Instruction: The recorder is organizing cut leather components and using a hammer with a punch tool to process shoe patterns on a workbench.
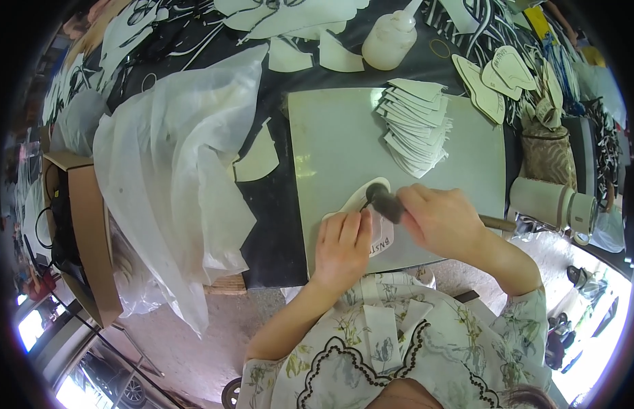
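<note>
My right hand [439, 218] is closed round a hammer, its dark head [386, 203] just over a pale card template [383, 235] with handwriting on it. The wooden handle end [499, 223] sticks out beyond my right wrist. Fingers stretched, my left hand [343, 249] lies on the template's left part and covers some of it. Whether a small piece lies under those fingertips is hidden. The template rests on a grey-green board [330, 136]. Farther up the board is a fanned stack of white cut pieces [415, 126].
A translucent plastic bag [174, 163] spreads over the table's left side, beside a cardboard box [92, 232]. Behind the board stands a whitish squeeze bottle [390, 41]. More templates [480, 88] lie at the far right, near a beige cylindrical object [548, 204]. Pale offcuts [257, 158] lie around.
</note>
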Demonstrator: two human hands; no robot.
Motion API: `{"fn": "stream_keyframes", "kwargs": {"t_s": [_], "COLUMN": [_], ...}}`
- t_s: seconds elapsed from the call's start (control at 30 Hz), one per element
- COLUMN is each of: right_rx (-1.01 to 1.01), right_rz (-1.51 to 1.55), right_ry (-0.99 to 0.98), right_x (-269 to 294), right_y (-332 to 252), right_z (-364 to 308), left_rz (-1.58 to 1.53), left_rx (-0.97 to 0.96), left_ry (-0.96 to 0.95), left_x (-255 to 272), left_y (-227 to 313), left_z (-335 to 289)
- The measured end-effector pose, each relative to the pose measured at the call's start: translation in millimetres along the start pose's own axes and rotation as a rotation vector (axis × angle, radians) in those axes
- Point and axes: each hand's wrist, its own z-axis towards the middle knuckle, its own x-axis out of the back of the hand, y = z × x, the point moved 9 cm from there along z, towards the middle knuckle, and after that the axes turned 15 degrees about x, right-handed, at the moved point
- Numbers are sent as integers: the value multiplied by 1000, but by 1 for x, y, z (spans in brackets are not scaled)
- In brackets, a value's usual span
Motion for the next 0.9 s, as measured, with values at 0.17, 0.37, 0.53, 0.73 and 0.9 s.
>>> {"fn": "stream_keyframes", "kwargs": {"t_s": [0.17,0.37,0.53,0.73,0.9], "right_rx": [-25,-26,-15,-11,-15], "right_rz": [-25,-119,-94,-53,-2], "right_ry": [22,-38,17,15,115], "right_x": [-11,-10,-9,-8,6], "right_y": [2,-5,-1,3,-3], "right_z": [-6,-4,-6,-6,-2], "left_rz": [-16,-253,-205,-175,-47], "left_rx": [7,209,160,153,62], "left_ry": [18,51,52,28,50], "left_x": [3,12,12,12,7], "left_y": [3,-19,-16,-15,-6], "left_z": [1,1,-2,-2,-8]}}
